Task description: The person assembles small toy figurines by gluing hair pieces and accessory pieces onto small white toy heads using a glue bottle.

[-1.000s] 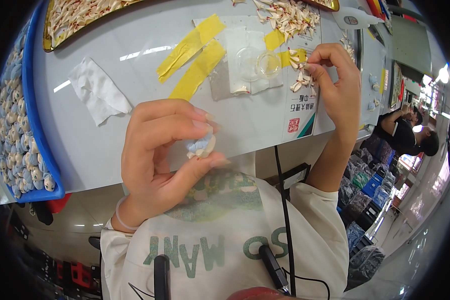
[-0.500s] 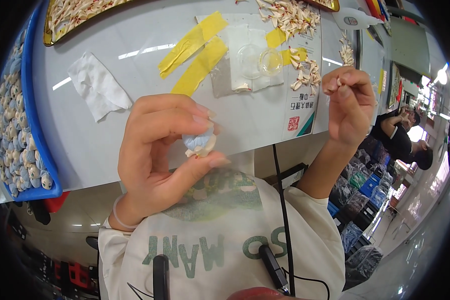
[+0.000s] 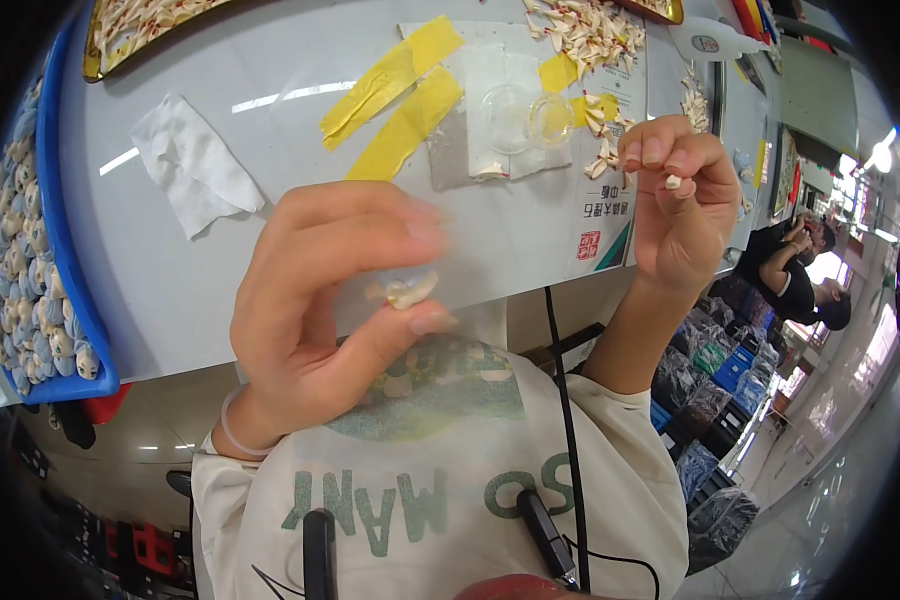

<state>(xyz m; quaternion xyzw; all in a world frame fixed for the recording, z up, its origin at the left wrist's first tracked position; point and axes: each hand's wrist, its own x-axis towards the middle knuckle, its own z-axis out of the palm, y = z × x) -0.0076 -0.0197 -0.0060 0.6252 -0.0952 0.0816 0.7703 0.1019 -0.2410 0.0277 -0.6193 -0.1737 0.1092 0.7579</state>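
The hands are both raised above the near edge of the table. The left hand (image 3: 330, 300) is held close to the camera, palm turned toward the person, wrist bent and ringed by a thin pale band; its fingers are curled over and the thumb is brought up beneath them, so that a small pale piece (image 3: 408, 291) is pinched between thumb and fingertips. The right hand (image 3: 675, 205) is lifted on an upright forearm past the table's right part, fingers bunched and bent forward, and a tiny white bit (image 3: 673, 182) is nipped between thumb and forefinger.

The table (image 3: 300, 250) is a pale grey surface, seen beyond and between the hands. Along its left edge a blue tray (image 3: 65, 250) is set, filled with rows of small pale figures. At the far left corner a gold-rimmed tray (image 3: 130, 25) of pale slivers is partly seen. A crumpled white tissue (image 3: 195, 170) lies toward the left, well apart from both hands. Near the far edge, strips of yellow tape (image 3: 400, 95) are laid slantwise, and just beside them two small clear round dishes (image 3: 525, 118) rest on a taped-down sheet. A heap of pale slivers (image 3: 585, 25) is scattered at the far edge, with a few more loose ones (image 3: 602, 110) just beside the dishes, behind the right hand.
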